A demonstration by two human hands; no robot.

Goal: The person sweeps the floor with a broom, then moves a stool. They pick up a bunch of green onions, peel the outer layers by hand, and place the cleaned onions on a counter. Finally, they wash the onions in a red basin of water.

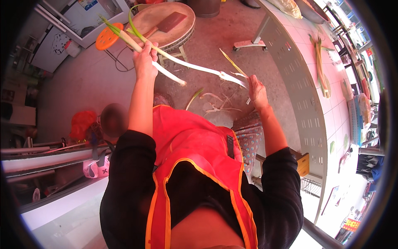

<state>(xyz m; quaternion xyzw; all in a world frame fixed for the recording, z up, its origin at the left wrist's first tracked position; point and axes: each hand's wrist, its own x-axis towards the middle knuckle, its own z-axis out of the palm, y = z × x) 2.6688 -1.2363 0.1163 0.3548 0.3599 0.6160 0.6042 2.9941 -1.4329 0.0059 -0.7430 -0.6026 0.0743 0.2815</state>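
My left hand (pixel 145 62) grips two large green onions in front of me, their green tops pointing up and left. The shorter green onion (pixel 169 74) has its white root end hanging free just right of the hand. A longer green onion (pixel 192 67) stretches right as far as a rooty knob, where a strip of outer skin (pixel 233 79) runs on to my right hand (pixel 258 93). Pinched fingers of that hand hold the strip along with a yellowed leaf (pixel 231 61). Peeled skins and leaf scraps (pixel 219 107) lie on the floor below.
A round wooden chopping block (pixel 146 18) bears a cleaver (pixel 172 22); an orange stool (pixel 108 36) stands left of it. On the right runs a tiled counter (pixel 334 107) with more green onions (pixel 319 59) on it. A castered metal leg (pixel 250 44) stands on the floor.
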